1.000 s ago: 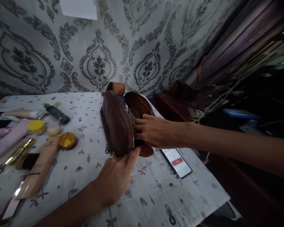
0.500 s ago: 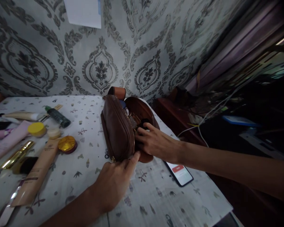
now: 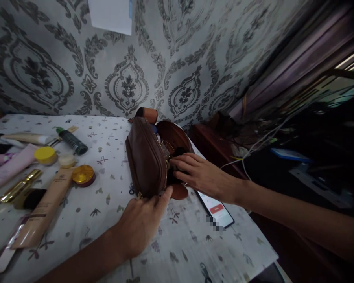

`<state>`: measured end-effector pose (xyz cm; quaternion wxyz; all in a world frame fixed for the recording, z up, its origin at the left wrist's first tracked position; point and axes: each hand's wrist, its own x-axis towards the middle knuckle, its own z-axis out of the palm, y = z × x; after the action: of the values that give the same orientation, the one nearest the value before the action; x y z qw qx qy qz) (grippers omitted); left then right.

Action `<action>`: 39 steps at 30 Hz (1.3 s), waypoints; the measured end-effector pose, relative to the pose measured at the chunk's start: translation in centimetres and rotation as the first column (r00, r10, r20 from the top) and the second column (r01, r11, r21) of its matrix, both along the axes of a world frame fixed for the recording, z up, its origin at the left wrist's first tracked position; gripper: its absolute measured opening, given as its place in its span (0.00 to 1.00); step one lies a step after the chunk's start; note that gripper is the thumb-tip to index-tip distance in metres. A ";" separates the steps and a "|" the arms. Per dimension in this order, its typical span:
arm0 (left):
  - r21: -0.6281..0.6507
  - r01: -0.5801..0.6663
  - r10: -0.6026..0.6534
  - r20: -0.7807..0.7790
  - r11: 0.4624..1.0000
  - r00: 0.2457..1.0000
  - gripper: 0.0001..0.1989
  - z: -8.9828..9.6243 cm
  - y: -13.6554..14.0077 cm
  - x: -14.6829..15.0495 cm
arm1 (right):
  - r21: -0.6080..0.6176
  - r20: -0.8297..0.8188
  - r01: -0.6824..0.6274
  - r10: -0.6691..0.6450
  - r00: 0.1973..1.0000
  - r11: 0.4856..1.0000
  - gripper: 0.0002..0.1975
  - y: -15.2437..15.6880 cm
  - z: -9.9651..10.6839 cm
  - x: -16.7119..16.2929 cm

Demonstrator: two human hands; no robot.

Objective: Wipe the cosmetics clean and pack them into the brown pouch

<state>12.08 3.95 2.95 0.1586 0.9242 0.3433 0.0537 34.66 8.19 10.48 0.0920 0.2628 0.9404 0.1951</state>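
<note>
A brown leather makeup pouch (image 3: 146,157) stands unzipped on the table, its round side flap (image 3: 172,135) folded out to the right. My left hand (image 3: 146,220) pinches the pouch's near end by the zipper, thumb along the edge. Reaching into the opening from the right, my right hand (image 3: 199,175) has its fingers stretched out, and their tips are partly hidden among dark contents. Nothing is visibly gripped in it. Inside the pouch, a glittery item (image 3: 165,149) and a blue-topped item show in part.
On the left lie a beige tube (image 3: 47,208), an amber-lidded jar (image 3: 83,175), a yellow-lidded jar (image 3: 45,155), a dark green bottle (image 3: 72,140) and a pink tube (image 3: 13,167). A lit phone (image 3: 216,210) lies under my right wrist. Behind the table is a patterned wall (image 3: 129,82).
My right hand has shifted slightly right, its fingers straighter and less deep in the pouch. My left hand keeps its hold. The camera view has moved slightly.
</note>
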 end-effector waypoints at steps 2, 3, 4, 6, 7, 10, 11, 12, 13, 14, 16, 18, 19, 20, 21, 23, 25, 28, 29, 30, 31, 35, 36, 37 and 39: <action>-0.007 -0.001 0.001 -0.008 1.000 1.000 0.38 0.1 0.0 0.0 | 0.016 0.007 -0.019 0.019 1.000 1.000 0.07 -0.1 0.0 0.3; -0.004 0.000 0.000 -0.004 1.000 1.000 0.37 0.1 0.0 -0.1 | 0.019 0.013 -0.029 0.029 0.999 0.999 0.07 -0.1 0.0 0.4; 0.001 0.000 0.000 0.002 1.000 1.000 0.37 0.1 -0.1 -0.1 | 0.021 0.019 -0.038 0.038 0.999 0.999 0.07 0.0 -0.1 0.4; 0.017 0.000 0.000 0.016 1.000 1.000 0.38 -0.2 -0.1 -0.2 | 0.018 0.029 -0.048 0.048 0.998 0.999 0.06 0.2 -0.3 0.4; 0.027 -0.002 0.002 0.023 1.000 1.000 0.38 -0.4 -0.1 -0.2 | 0.012 0.034 -0.049 0.049 0.998 0.999 0.06 0.4 -0.4 0.3; 0.055 0.002 -0.004 0.043 0.999 0.999 0.39 -0.9 -0.1 -0.3 | -0.017 0.043 -0.038 0.039 0.998 0.999 0.06 0.6 -0.5 0.2; 0.060 0.005 -0.008 0.044 0.998 0.999 0.39 -0.9 -0.1 -0.3 | -0.024 0.044 -0.031 0.032 0.998 0.999 0.06 0.6 -0.5 0.1; 0.061 0.007 -0.009 0.041 0.998 0.999 0.40 -1.0 -0.1 -0.3 | -0.028 0.046 -0.025 0.026 0.999 0.999 0.06 0.6 -0.5 0.1; 0.058 0.005 -0.007 0.033 0.998 0.999 0.40 -1.0 -0.1 -0.3 | -0.029 0.049 -0.022 0.023 0.999 0.999 0.06 0.6 -0.4 0.0; 0.051 0.003 -0.004 0.023 0.999 1.000 0.41 -0.9 -0.1 -0.3 | -0.026 0.054 -0.020 0.022 0.998 0.999 0.06 0.6 -0.3 0.0; 0.029 0.001 -0.001 -0.003 1.000 1.000 0.41 -0.6 -0.1 -0.3 | -0.015 0.074 -0.025 0.026 0.997 1.000 0.06 0.4 -0.2 0.0; 0.004 0.004 -0.004 -0.025 1.000 1.000 0.41 -0.2 -0.1 -0.2 | 0.011 0.089 -0.043 0.042 0.995 0.999 0.06 0.2 -0.2 0.0; -0.008 0.006 -0.006 -0.034 1.000 0.999 0.40 0.0 -0.1 -0.2 | 0.030 0.088 -0.056 0.053 0.995 0.998 0.07 0.1 -0.2 0.1; -0.018 0.006 -0.007 -0.042 1.000 0.999 0.40 0.3 -0.1 -0.2 | 0.051 0.080 -0.070 0.066 0.995 0.996 0.09 0.0 -0.3 0.2; -0.025 0.001 -0.002 -0.052 1.000 0.999 0.40 0.4 -0.2 -0.1 | 0.070 0.068 -0.082 0.077 0.995 0.994 0.10 -0.1 -0.4 0.3; -0.034 -0.008 0.006 -0.076 0.999 0.997 0.39 0.6 -0.2 0.0 | 0.088 0.037 -0.097 0.094 0.995 0.991 0.09 -0.2 -0.7 0.5; -0.032 -0.016 0.013 -0.091 0.999 0.996 0.39 0.6 -0.2 0.0 | 0.074 0.022 -0.103 0.102 0.995 0.992 0.07 -0.1 -0.8 0.6; -0.026 -0.004 0.002 -0.066 1.000 0.998 0.39 0.4 -0.1 0.1 | 0.033 0.047 -0.100 0.098 0.994 0.994 0.07 0.1 -0.8 0.5; -0.030 -0.001 -0.001 -0.057 1.000 0.998 0.39 0.3 0.0 0.0 | 0.022 0.058 -0.095 0.094 0.994 0.995 0.07 0.1 -0.8 0.5; -0.041 0.003 -0.005 -0.053 0.999 0.999 0.39 0.4 0.0 0.0 | 0.016 0.065 -0.091 0.090 0.994 0.996 0.07 0.2 -0.7 0.4; -0.058 0.004 -0.007 -0.054 0.998 0.999 0.39 0.5 0.0 -0.1 | 0.013 0.068 -0.089 0.088 0.994 0.996 0.08 0.2 -0.6 0.3; -0.208 -0.015 0.012 -0.018 0.978 1.000 0.40 1.6 -0.2 -0.3 | 0.016 0.063 -0.071 0.070 0.996 0.997 0.07 -0.1 -0.4 0.3; -0.267 -0.027 0.034 0.022 0.963 0.999 0.39 1.9 -0.4 -0.3 | 0.021 0.056 -0.065 0.064 0.996 0.998 0.07 -0.1 -0.4 0.3; -0.331 -0.043 0.071 0.074 0.943 0.995 0.38 2.2 -0.5 -0.1 | 0.027 0.046 -0.063 0.062 0.997 0.998 0.07 -0.2 -0.5 0.4; -0.463 -0.069 0.173 0.188 0.884 0.967 0.38 2.9 -0.7 0.4 | 0.044 0.016 -0.067 0.067 0.998 0.997 0.09 -0.4 -0.7 0.7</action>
<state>12.50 3.28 5.80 0.4031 0.8264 0.3836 0.0857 35.34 7.80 9.81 0.0865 0.2317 0.9434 0.2208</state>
